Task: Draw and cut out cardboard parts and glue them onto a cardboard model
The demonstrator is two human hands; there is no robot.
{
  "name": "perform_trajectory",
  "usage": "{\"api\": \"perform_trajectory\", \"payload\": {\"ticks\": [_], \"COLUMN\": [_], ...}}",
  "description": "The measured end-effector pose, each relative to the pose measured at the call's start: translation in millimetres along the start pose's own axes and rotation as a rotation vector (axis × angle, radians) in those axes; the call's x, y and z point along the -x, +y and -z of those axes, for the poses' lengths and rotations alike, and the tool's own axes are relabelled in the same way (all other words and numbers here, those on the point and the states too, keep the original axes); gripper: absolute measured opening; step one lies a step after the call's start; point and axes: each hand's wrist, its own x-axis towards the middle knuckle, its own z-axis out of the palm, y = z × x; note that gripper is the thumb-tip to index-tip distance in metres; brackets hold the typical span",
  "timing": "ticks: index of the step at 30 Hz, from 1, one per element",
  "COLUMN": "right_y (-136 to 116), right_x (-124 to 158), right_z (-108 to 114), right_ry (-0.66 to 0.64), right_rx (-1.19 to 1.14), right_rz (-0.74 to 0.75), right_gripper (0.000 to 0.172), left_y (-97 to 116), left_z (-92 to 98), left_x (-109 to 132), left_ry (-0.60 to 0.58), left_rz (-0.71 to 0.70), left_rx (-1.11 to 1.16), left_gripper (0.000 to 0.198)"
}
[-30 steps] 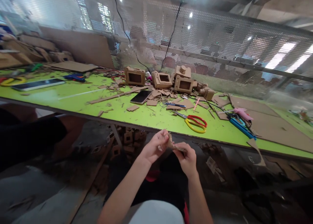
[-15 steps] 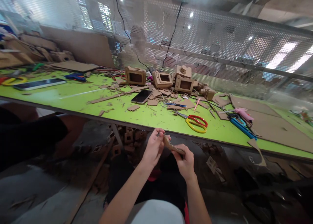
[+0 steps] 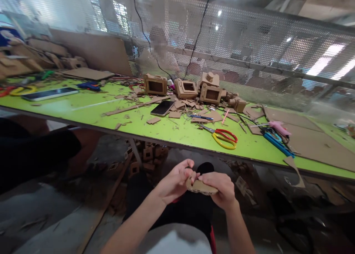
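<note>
A small curved cardboard piece [image 3: 203,188], its corrugated edge toward me, is held low over my lap, in front of the table edge. My right hand [image 3: 222,187] is closed on its right end, thumb lying along the top. At the left end, my left hand [image 3: 175,180] pinches the piece with bent fingers, the index finger lifted a little. Just beyond my hands on the table lie scissors [image 3: 222,135] with one red and one yellow handle. The underside of the piece is hidden.
Cardboard camera models [image 3: 155,85] stand at the back of the green table [image 3: 133,126] among many scraps. A phone [image 3: 162,108], a blue pen [image 3: 201,117], a pink glue gun [image 3: 279,127] and a blue cutter [image 3: 278,144] lie around. Another person's leg [image 3: 85,143] is at left.
Both hands have come down and closer to me with the cardboard piece. The piece has turned, from slanting to nearly level. The view has shifted slightly.
</note>
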Motion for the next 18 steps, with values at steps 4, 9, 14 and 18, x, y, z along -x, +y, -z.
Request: {"api": "perform_trajectory", "payload": {"ticks": [4, 9, 14, 18], "right_y": [-4, 11, 13, 12], "right_x": [-17, -31, -29, -30], "right_z": [-1, -22, -32, -18], "right_ry": [0.046, 0.502, 0.187, -0.094], "right_rx": [0.047, 0.210, 0.495, 0.484], "right_rz": [-0.155, -0.393, -0.295, -0.237], "right_gripper": [0.026, 0.038, 0.057, 0.064], "left_y": [20, 24, -1, 4], "left_z": [-14.1, -39.0, -33.7, -15.3], "left_x": [-16, -37, -41, -48], "left_ry": [0.091, 0.260, 0.278, 0.281], "left_rz": [-0.107, -0.382, -0.380, -0.389], "left_rx": [-0.050, -0.050, -0.286, -0.354], "left_gripper": [0.052, 0.057, 0.054, 0.050]}}
